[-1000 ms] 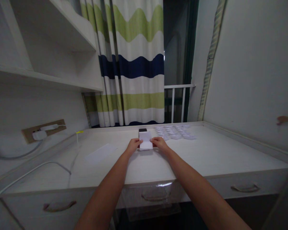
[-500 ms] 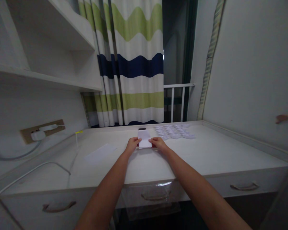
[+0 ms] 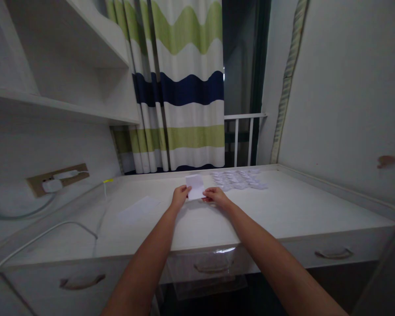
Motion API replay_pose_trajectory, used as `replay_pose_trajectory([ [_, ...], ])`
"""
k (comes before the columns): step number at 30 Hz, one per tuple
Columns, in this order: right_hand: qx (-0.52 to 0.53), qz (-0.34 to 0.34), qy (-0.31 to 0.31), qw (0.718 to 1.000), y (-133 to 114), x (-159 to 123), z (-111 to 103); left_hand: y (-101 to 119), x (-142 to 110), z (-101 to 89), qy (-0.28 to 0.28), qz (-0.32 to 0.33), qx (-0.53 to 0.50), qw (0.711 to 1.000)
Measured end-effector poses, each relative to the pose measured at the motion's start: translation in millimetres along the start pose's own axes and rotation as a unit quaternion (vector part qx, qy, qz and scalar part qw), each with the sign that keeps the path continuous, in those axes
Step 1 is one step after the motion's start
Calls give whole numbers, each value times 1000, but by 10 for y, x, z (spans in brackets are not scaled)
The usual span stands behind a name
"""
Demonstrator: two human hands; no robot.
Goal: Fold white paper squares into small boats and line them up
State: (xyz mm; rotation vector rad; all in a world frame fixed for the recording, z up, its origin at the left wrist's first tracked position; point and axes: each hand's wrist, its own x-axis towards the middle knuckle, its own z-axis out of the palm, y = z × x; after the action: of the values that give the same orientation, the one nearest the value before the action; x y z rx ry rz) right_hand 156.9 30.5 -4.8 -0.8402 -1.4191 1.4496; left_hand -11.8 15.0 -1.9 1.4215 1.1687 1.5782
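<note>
A folded white paper (image 3: 195,187) stands slightly tilted between my hands, at the middle of the white desk (image 3: 276,210). My left hand (image 3: 180,197) grips its left edge with the fingertips. My right hand (image 3: 216,197) pinches its lower right corner. A small red bit shows under the paper near my right fingers, too small to name. The paper hides whatever lies behind it.
Several small paper slips (image 3: 238,180) lie in a group at the back of the desk, with a flat white sheet (image 3: 138,210) to the left. A white cable (image 3: 42,237) runs along the left side, below a wall socket (image 3: 57,181). A striped curtain (image 3: 184,87) hangs behind.
The paper has shifted up and away from me and tilted, and it now covers the dark object that showed at its far edge earlier. My hands have moved little.
</note>
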Motion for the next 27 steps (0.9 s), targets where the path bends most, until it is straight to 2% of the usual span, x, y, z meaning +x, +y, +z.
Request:
replay_pose_trajectory([
  [17,12,-16,-13,1000,50,42,-24,-35,37,-32,25,15,22,999],
  [20,8,-38,-6,999,58,62,-32,-31,21,-14,5,1,24,1000],
  [23,30,-68,30,997,66,102,-55,-28,2,11,-42,-23,19,999],
  [27,27,-73,64,995,77,138,-83,-39,-12,24,-71,-36,4,997],
])
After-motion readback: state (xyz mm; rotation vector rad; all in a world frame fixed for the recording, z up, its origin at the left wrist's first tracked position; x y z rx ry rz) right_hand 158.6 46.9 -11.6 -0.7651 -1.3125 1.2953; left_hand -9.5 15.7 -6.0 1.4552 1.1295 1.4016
